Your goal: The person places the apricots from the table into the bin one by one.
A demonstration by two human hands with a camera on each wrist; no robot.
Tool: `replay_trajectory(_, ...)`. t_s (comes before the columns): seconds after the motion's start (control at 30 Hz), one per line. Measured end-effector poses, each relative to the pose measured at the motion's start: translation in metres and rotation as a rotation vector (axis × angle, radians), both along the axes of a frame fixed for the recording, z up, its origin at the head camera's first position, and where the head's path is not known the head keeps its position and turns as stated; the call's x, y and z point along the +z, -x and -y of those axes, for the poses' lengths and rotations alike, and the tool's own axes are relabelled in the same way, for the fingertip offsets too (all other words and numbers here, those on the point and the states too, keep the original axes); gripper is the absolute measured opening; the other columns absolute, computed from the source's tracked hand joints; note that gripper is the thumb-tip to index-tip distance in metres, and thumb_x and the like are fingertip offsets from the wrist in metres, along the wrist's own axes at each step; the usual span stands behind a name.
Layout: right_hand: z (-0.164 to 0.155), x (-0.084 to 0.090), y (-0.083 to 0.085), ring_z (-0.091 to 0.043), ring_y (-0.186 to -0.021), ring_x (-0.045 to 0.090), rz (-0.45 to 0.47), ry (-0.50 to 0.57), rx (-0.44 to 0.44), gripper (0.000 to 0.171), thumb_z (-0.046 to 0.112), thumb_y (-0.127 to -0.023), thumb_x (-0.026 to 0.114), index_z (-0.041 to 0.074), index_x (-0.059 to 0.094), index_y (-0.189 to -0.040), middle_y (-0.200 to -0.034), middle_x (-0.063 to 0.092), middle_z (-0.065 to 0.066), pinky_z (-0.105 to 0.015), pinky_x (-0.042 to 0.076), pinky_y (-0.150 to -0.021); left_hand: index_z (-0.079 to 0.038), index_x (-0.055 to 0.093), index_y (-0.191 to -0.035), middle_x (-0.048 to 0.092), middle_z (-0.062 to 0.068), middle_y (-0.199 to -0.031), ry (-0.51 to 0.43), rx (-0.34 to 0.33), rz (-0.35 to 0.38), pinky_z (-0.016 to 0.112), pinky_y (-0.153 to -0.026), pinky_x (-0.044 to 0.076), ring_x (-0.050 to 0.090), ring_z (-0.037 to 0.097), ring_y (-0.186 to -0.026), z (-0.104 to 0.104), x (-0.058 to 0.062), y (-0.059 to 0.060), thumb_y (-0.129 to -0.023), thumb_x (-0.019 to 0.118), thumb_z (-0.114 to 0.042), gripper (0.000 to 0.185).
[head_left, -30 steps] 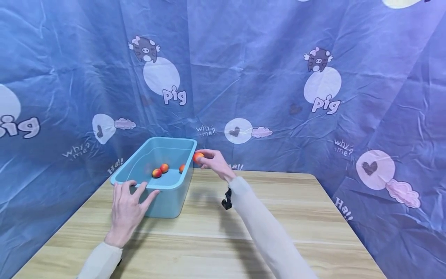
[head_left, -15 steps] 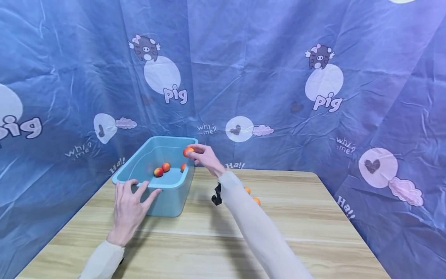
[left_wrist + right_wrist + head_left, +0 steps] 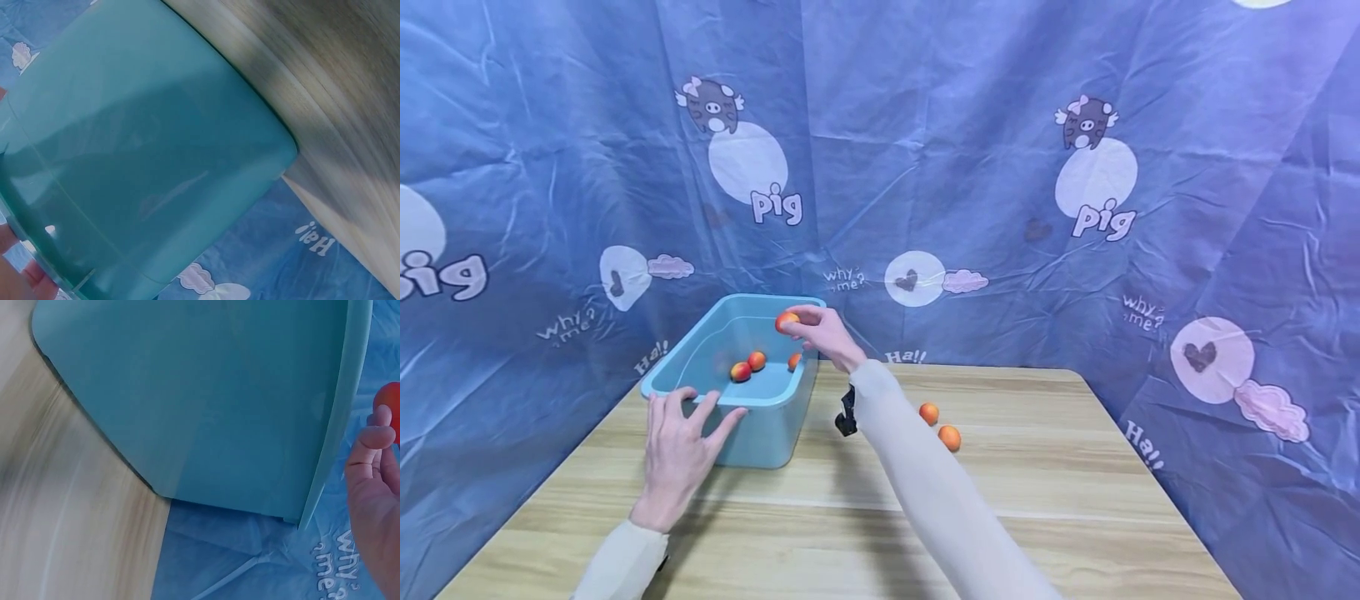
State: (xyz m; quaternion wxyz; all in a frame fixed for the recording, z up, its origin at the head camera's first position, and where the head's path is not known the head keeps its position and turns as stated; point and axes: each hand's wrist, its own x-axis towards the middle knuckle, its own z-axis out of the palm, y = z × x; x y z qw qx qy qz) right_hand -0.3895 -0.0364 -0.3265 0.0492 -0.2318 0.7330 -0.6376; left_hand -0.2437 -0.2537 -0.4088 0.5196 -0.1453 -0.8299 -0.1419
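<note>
Pinching a small round orange-red fruit (image 3: pixel 787 320) at its fingertips, the right hand (image 3: pixel 822 332) hangs over the open top of the teal plastic bin (image 3: pixel 765 436), close to the bin's far right corner. The fruit is smooth and near spherical, so no long axis can be told. In the right wrist view only its red edge (image 3: pixel 392 403) shows past a fingertip, beyond the bin's thin rim (image 3: pixel 337 419).

The bin is rectangular with rounded corners and glossy, slightly tapered walls; its long side runs away from the person toward the blue cloth backdrop (image 3: pixel 970 150). Three similar fruits (image 3: pixel 757 360) lie on its floor, close together toward the right wall.

The left hand (image 3: pixel 678 454) rests flat against the bin's near rim, fingers straight and spread, its grip wide and holding nothing.

Two more orange fruits (image 3: pixel 939 425) sit just beside each other on the pale wood-grain bench (image 3: pixel 1075 492), well apart from the bin, to the right of the right sleeve (image 3: pixel 925 492). The bench's right half and near edge lie open around them.
</note>
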Motion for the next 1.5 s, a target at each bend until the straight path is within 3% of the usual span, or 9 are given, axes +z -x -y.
replay_trajectory(0.13, 0.007, 0.001, 0.000, -0.011, -0.085, 0.064, 0.019, -0.009, -0.007, 0.038, 0.028, -0.092, 0.070, 0.012, 0.064, -0.127, -0.115, 0.071, -0.007, -0.052, 0.052, -0.089, -0.007, 0.069, -0.100, 0.055, 0.032, -0.099, -0.010, -0.002, -0.001, 0.072, -0.100, 0.030, 0.047, 0.052, -0.095, -0.001, 0.000, 0.000, -0.090, 0.045, -0.072, 0.070)
replay_trajectory(0.33, 0.012, 0.000, -0.001, -0.012, -0.082, 0.064, 0.012, -0.020, -0.046, 0.037, 0.025, -0.091, 0.071, 0.012, 0.065, -0.125, -0.115, 0.070, -0.009, -0.032, 0.053, -0.072, -0.006, 0.069, -0.100, 0.055, 0.031, -0.098, -0.015, -0.014, -0.006, 0.072, -0.100, 0.030, 0.048, 0.052, -0.095, -0.001, 0.000, 0.001, -0.090, 0.048, -0.069, 0.067)
replay_trajectory(0.5, 0.013, 0.001, -0.003, -0.013, -0.082, 0.067, 0.015, -0.060, -0.083, 0.036, 0.025, -0.089, 0.073, 0.015, 0.067, -0.123, -0.112, 0.071, -0.004, -0.025, 0.052, -0.064, -0.006, 0.069, -0.099, 0.055, 0.032, -0.097, -0.011, -0.013, -0.012, 0.073, -0.099, 0.030, 0.048, 0.052, -0.095, -0.002, 0.001, 0.000, -0.090, 0.049, -0.069, 0.066)
replay_trajectory(0.63, 0.015, 0.000, -0.005, -0.011, -0.079, 0.068, 0.011, -0.078, -0.136, 0.033, 0.025, -0.089, 0.074, 0.015, 0.068, -0.120, -0.109, 0.072, -0.003, -0.030, 0.055, -0.065, -0.005, 0.070, -0.100, 0.055, 0.032, -0.098, -0.005, -0.016, 0.000, 0.072, -0.100, 0.029, 0.049, 0.052, -0.097, -0.002, 0.002, 0.000, -0.090, 0.049, -0.069, 0.068)
replay_trajectory(0.87, 0.019, 0.000, -0.005, -0.012, -0.079, 0.069, 0.013, -0.077, -0.172, 0.031, 0.023, -0.090, 0.073, 0.012, 0.069, -0.119, -0.109, 0.072, -0.006, -0.045, 0.057, -0.079, -0.006, 0.070, -0.100, 0.055, 0.031, -0.099, -0.011, -0.011, 0.006, 0.070, -0.101, 0.030, 0.047, 0.052, -0.096, -0.002, 0.002, 0.000, -0.090, 0.047, -0.070, 0.069)
replay_trajectory(1.07, 0.023, 0.001, -0.005, -0.012, -0.080, 0.070, -0.017, -0.089, -0.206, 0.030, 0.024, -0.091, 0.072, 0.013, 0.069, -0.118, -0.107, 0.071, -0.004, -0.036, 0.059, -0.071, -0.006, 0.070, -0.100, 0.055, 0.031, -0.099, -0.003, -0.005, -0.012, 0.071, -0.100, 0.030, 0.048, 0.053, -0.095, -0.001, 0.002, 0.000, -0.090, 0.049, -0.069, 0.067)
replay_trajectory(1.23, 0.024, -0.003, -0.004, -0.015, -0.075, 0.070, -0.001, -0.020, -0.235, 0.034, 0.021, -0.093, 0.068, 0.012, 0.065, -0.126, -0.118, 0.068, -0.007, -0.031, 0.059, -0.064, -0.004, 0.070, -0.098, 0.055, 0.031, -0.097, -0.013, -0.009, -0.030, 0.069, -0.099, 0.030, 0.049, 0.052, -0.095, -0.001, 0.002, 0.001, -0.090, 0.048, -0.069, 0.069)
replay_trajectory(1.4, 0.020, -0.006, -0.004, -0.032, -0.096, 0.071, 0.048, 0.106, -0.184, 0.037, 0.013, -0.095, 0.064, 0.008, 0.059, -0.132, -0.126, 0.063, -0.014, -0.037, 0.060, -0.073, -0.004, 0.070, -0.100, 0.055, 0.031, -0.098, -0.018, -0.008, -0.017, 0.069, -0.099, 0.030, 0.048, 0.052, -0.096, -0.001, 0.001, 0.001, -0.090, 0.048, -0.069, 0.069)
replay_trajectory(1.5, 0.017, -0.007, -0.003, -0.033, -0.102, 0.070, 0.051, 0.151, -0.147, 0.034, 0.009, -0.094, 0.064, 0.004, 0.062, -0.128, -0.122, 0.066, -0.016, -0.037, 0.060, -0.073, -0.004, 0.070, -0.100, 0.055, 0.031, -0.099, -0.021, -0.005, 0.000, 0.071, -0.101, 0.029, 0.049, 0.052, -0.097, -0.001, 0.002, 0.000, -0.090, 0.047, -0.070, 0.070)
